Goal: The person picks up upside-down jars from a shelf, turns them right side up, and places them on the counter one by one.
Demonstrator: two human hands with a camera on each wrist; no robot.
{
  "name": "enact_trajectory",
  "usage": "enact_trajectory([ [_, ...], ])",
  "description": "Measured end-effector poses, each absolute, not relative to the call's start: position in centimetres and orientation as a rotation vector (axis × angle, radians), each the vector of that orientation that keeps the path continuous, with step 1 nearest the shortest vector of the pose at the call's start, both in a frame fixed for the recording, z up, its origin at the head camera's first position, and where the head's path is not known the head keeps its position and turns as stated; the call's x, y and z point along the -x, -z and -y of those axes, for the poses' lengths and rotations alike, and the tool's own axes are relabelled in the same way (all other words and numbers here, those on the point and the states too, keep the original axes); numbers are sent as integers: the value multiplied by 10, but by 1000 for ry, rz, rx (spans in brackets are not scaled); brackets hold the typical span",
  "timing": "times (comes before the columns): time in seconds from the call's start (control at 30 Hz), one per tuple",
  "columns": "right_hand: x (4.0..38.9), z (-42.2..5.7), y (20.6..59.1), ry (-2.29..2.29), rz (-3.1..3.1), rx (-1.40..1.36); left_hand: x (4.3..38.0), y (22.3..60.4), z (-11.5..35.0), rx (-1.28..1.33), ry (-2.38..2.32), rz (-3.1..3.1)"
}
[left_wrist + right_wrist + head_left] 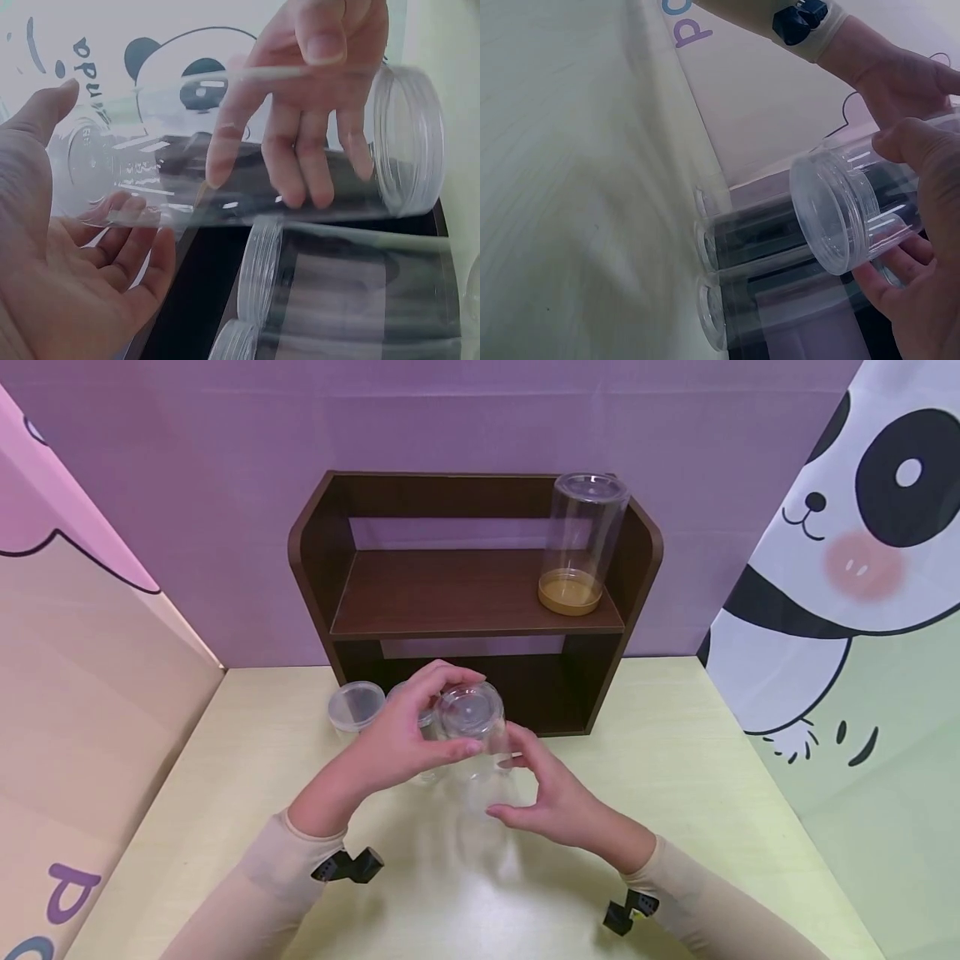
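A clear plastic jar (471, 714) is upside down between both hands, its base uppermost in the head view. My left hand (408, 727) grips it near the base, thumb on the near side and fingers round the far side. Lower down, my right hand (551, 793) holds its side with thumb and fingers. In the left wrist view the right fingers (289, 161) show through the clear wall. The jar's ribbed rim end (832, 214) lies beyond the right thumb in the right wrist view.
Two more clear jars stand left of the held one: one jar (356, 706) at the shelf's front left, another partly behind my left hand. A dark brown two-tier shelf (450, 593) stands behind, with an inverted jar (588, 531) on a tan lid (570, 592) on its upper tier.
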State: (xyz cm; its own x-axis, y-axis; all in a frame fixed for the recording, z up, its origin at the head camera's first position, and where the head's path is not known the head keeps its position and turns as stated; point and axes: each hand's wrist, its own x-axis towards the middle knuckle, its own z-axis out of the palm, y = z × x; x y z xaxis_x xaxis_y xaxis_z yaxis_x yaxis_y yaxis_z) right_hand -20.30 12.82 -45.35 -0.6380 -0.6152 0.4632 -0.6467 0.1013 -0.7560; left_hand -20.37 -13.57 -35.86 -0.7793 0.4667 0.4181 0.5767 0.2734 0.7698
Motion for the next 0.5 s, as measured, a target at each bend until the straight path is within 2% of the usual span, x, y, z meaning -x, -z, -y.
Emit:
enact_trajectory([
  [0.5,219,-162,431,-1462,2294,-1410,203,349,177,1065,1354,2596],
])
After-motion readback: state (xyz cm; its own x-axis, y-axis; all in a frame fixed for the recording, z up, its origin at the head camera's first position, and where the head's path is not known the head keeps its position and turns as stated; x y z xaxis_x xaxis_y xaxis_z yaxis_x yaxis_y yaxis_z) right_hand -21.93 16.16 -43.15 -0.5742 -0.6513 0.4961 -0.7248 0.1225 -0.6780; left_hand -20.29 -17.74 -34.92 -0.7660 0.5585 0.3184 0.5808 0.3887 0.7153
